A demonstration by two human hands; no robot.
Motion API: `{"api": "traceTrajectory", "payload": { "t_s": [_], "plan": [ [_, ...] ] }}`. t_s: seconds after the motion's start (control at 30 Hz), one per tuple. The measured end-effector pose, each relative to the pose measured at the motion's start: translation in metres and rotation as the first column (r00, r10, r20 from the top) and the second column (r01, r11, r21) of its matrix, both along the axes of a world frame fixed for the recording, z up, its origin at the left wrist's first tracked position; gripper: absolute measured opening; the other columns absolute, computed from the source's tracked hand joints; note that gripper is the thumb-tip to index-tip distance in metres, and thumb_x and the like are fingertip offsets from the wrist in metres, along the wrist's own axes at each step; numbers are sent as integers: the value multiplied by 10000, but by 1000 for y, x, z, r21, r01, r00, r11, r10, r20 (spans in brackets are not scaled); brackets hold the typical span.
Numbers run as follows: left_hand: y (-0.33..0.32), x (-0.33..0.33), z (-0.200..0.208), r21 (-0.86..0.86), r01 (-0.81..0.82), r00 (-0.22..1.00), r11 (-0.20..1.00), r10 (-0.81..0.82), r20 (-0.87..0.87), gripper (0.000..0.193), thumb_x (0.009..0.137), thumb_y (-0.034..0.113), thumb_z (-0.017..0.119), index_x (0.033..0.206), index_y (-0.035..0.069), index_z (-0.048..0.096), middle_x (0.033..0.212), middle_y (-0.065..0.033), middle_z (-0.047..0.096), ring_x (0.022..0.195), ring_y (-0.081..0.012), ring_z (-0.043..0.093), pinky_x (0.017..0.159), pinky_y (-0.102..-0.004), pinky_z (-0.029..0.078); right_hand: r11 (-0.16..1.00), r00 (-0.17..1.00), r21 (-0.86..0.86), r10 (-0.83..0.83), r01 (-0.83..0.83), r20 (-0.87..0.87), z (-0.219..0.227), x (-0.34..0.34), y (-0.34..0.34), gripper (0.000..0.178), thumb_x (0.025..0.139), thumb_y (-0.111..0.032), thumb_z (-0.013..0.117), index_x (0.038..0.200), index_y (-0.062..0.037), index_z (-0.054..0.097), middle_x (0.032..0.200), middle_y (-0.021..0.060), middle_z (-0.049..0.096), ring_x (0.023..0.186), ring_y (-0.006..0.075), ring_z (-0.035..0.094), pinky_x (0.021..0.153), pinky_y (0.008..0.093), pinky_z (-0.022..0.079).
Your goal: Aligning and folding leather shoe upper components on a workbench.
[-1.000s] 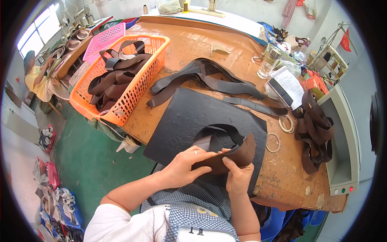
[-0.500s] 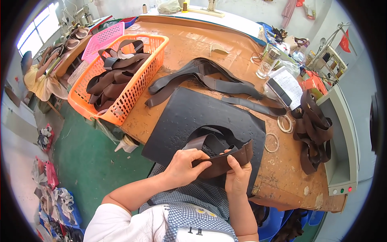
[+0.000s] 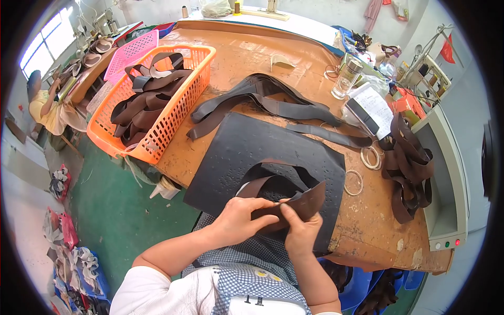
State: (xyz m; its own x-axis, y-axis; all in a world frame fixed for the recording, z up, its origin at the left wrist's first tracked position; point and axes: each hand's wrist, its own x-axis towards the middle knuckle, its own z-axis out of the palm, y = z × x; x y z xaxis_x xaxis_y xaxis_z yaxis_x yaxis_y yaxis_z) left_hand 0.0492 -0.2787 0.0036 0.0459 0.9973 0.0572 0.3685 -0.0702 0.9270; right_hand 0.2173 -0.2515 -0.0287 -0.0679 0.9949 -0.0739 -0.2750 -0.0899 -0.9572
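A wide dark brown strip, leather-like and curled into loops, is held between my two hands above a black mat. My left hand pinches its upper edge between thumb and fingers. Close beside it, my right hand presses the same edge with the thumb on the near face, its other fingers mostly hidden behind the strip. The thumbs are nearly side by side. Part of the loop stands on edge over the mat, and its lower end is hidden by my hands.
An orange basket of brown strips stands at the left, a pink basket behind it. More long strips lie beyond the mat. At right are cream rings, a glass jar, hanging strips and a grey machine. Another person sits far left.
My right hand has slid left along the strip's edge, closer to my left hand. The strip's right end has shifted slightly with it. My left hand stays nearly in place.
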Motion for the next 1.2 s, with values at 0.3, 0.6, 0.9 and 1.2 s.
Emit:
{"api": "traceTrajectory", "payload": {
  "t_s": [0.3, 0.6, 0.9, 1.2],
  "plan": [
    [-3, -4, 2, -39, 37, 999, 999, -37, 0, 195, 834, 93, 761, 981, -27, 715, 810, -125, 726, 701, -157, 693, 662, -282, 540, 996, 941, -87, -8, -22, -338, 6, 9, 7, 215, 891, -41, 672, 1090, -33, 592, 982, 136, 691, 890, 245, 688, 854, 379, 556],
    [-4, -4, -3, 44, 25, 1000, 999, -25, 4, 224, 830, 73, 756, 1038, -6, 728, 881, -130, 746, 743, -187, 715, 685, -288, 550, 994, 943, -103, -10, -26, -331, -1, 14, 11, 185, 870, -44, 705, 1029, -32, 612, 968, 132, 696, 896, 242, 690, 844, 374, 558],
    [-5, -2, -2, -1, 43, 999, 999, -43, 33, 197, 839, 83, 757, 1016, -2, 736, 858, -125, 745, 741, -165, 711, 679, -289, 554, 996, 931, -68, -70, 48, -358, -2, 11, 6, 149, 892, 13, 681, 1018, -27, 614, 985, 135, 702, 901, 238, 701, 831, 365, 569],
    [-8, 8, 3, 17, -24, 995, 1000, 22, 94, 172, 864, 96, 737, 1003, -3, 733, 838, -137, 740, 733, -146, 706, 665, -282, 549, 998, 965, -29, -57, 52, -257, -10, -8, -8, 295, 901, 29, 651, 1154, -54, 524, 963, 121, 688, 894, 246, 694, 847, 393, 568]
  ]
}}
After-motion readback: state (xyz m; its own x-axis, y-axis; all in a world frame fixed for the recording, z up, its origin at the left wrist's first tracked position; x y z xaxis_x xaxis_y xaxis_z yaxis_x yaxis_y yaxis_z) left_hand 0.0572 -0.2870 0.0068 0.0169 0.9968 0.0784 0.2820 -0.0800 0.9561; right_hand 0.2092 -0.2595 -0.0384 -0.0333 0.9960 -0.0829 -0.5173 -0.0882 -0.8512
